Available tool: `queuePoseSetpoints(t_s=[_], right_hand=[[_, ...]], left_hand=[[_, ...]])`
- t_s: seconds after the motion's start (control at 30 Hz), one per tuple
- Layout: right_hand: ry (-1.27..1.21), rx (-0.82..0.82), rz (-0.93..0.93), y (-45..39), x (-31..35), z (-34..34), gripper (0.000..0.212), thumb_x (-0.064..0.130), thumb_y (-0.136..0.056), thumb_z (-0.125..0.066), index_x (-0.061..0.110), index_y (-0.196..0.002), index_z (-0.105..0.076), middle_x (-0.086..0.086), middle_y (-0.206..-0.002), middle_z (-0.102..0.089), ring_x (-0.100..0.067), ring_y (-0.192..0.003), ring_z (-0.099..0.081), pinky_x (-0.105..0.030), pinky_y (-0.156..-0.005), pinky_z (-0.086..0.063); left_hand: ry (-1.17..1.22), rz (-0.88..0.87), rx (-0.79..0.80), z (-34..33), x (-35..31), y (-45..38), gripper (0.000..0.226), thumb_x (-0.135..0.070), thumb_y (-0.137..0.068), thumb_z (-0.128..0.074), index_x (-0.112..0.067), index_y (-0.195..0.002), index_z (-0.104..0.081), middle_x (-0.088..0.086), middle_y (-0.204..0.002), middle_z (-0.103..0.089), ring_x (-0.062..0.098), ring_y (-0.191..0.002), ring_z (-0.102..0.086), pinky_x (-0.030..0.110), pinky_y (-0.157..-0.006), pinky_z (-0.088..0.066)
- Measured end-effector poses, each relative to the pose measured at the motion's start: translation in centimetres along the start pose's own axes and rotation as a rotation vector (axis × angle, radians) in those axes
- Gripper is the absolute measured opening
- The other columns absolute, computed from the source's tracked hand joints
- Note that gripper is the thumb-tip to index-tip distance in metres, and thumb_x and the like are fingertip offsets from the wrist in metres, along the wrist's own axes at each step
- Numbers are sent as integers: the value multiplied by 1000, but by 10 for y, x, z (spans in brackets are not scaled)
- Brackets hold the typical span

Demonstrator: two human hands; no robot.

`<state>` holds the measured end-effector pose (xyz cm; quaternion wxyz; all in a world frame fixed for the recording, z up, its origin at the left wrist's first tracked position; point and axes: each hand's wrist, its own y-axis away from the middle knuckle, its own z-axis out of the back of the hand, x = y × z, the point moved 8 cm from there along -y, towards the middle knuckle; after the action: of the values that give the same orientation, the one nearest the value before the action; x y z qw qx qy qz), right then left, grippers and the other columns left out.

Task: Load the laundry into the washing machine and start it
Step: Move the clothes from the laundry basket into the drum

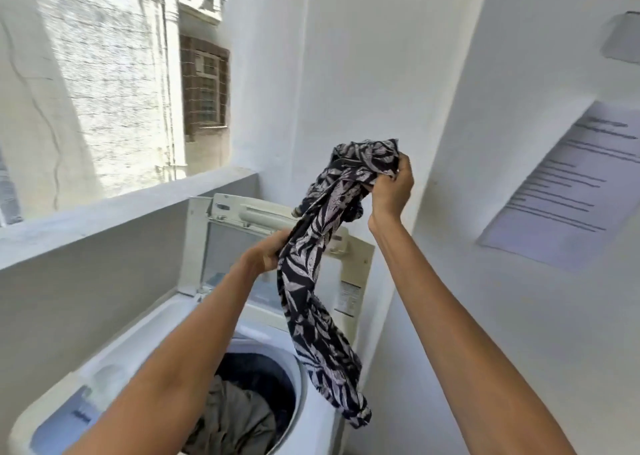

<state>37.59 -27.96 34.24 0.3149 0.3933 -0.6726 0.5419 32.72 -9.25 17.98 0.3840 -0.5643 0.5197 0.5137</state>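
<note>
Right now I'm mid-load, with one more piece to go into the washing machine (pixel 166 319). Nearest me, its round drum (pixel 256 385) lies open below my forearms, with grey and dark blue clothes (pixel 235 416) already inside. Above it I hold a dark leaf-print garment (pixel 311 281) in the air, not yet in the tub. My left hand (pixel 268 252) grips it partway down, fingers curled round the cloth; my right hand (pixel 391 191) is raised higher and clenches the bunched top end. The garment's long axis runs steeply down from my right hand, past my left, and its free tail hangs over the drum's right rim, pointing down and slightly right. Next, I judge, I must swing that tail left over the opening, lower both hands and let go so it drops in. Beyond stands the raised lid (pixel 277 243), and the window ledge (pixel 121 219).
</note>
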Motion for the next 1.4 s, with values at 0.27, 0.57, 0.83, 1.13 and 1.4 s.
queuePoseSetpoints(t_s=[0.27, 0.57, 0.83, 1.13, 1.4], right_hand=[[80, 10, 72, 35, -13, -63, 48, -13, -78, -35, 7, -114, -60, -4, -106, -68, -19, -92, -61, -11, -68, -43], [211, 417, 109, 93, -53, -138, 49, -12, -82, -41, 14, -119, -59, 0, -106, -66, -13, -89, -58, -2, -57, -38], [422, 704, -16, 132, -136, -136, 48, -3, -91, -47, 18, -134, -47, 6, -109, -58, -12, -92, -57, -13, -73, -45], [805, 1222, -401, 242, -293, -98, 58, 3, -84, -51, 6, -139, -31, -16, -125, -49, -23, -98, -56, -30, -64, -50], [737, 1022, -372, 246, -323, -94, 81, 17, -86, -66, 20, -149, -15, -9, -155, -17, -28, -136, -33, -37, -103, -37]], left_hand=[[173, -225, -127, 97, -42, 60, 20, -10, -98, -42, -5, -111, -57, 12, -71, -67, 15, -49, -65, 21, -42, -53], [-18, 110, -182, 134, 81, 57, 31, -19, -100, -30, -9, -84, -55, -3, -63, -59, 9, -56, -51, 25, -64, -39], [273, -183, -587, 196, 62, 58, 33, -34, -95, -49, -11, -118, -54, 11, -100, -66, 20, -80, -64, 31, -63, -55], [-71, -254, -615, 205, 50, 55, 30, 11, -87, -42, -11, -92, -62, 7, -83, -63, 16, -72, -57, 21, -53, -44], [182, 151, -251, 180, 141, 53, 22, -5, -72, -41, -7, -83, -60, 6, -75, -68, 19, -71, -60, 31, -72, -48]])
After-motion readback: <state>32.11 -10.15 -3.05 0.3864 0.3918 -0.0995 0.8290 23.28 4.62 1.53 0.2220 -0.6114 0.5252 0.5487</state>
